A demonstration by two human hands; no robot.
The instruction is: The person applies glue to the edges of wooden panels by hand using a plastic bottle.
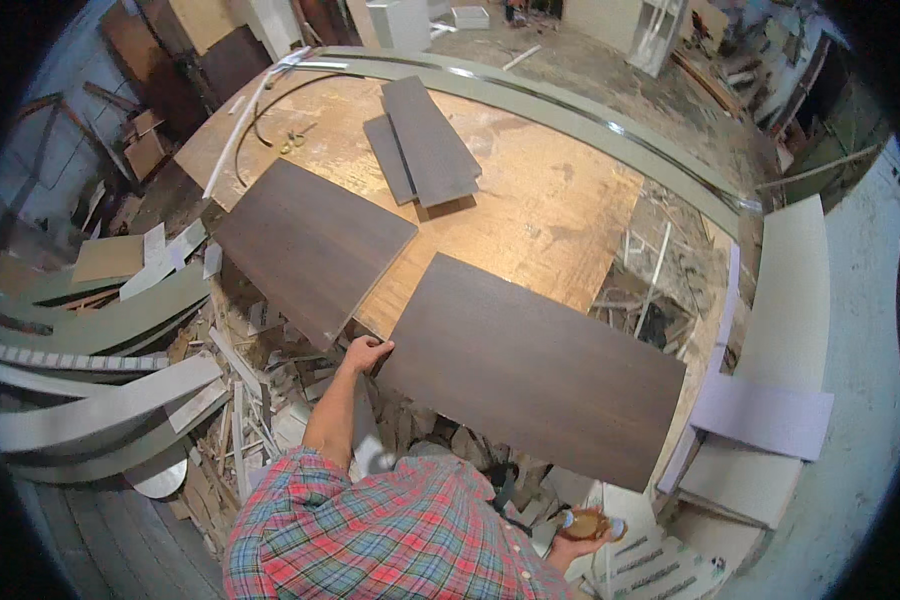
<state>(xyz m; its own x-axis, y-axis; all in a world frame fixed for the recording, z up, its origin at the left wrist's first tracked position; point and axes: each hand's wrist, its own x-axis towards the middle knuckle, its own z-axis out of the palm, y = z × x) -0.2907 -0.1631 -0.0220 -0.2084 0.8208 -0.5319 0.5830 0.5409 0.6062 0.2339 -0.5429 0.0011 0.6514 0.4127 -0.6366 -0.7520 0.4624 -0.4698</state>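
Here at the lower middle of the frame, the left hand (368,352) is on the job, fingers bent in tight, holding the left edge of the broad dark panel (535,365). That panel lies aslant from the centre to the lower right of the frame, its far edge over the worktop (540,240) and its near part reaching out toward the checked shirt (370,525).

Down at the lower right, the right hand (575,550) is well apart from the left, half-closed around a small amber-brown object (592,525) with pale bluish ends; exactly what it is, I can't tell. A white printed sheet (660,568) shows just beside that hand.

Up and left of centre, a second dark panel (310,250) lies flat, a wedge of bare wood showing between the two. And at the upper middle, two narrower ones: a dark board (432,140) resting partly over a lower board (385,160), slightly askew. Over at the upper left of the worktop, a thin dark strip (253,125) bends in a curve, with small yellowish pieces (295,140) near it.

Along the top, a long grey-green strip (570,115) sweeps past the far edge. Lilac board (760,412) at the right, pale curved boards (110,410) at the left, and offcuts (250,410) heaped at the lower left of the worktop!
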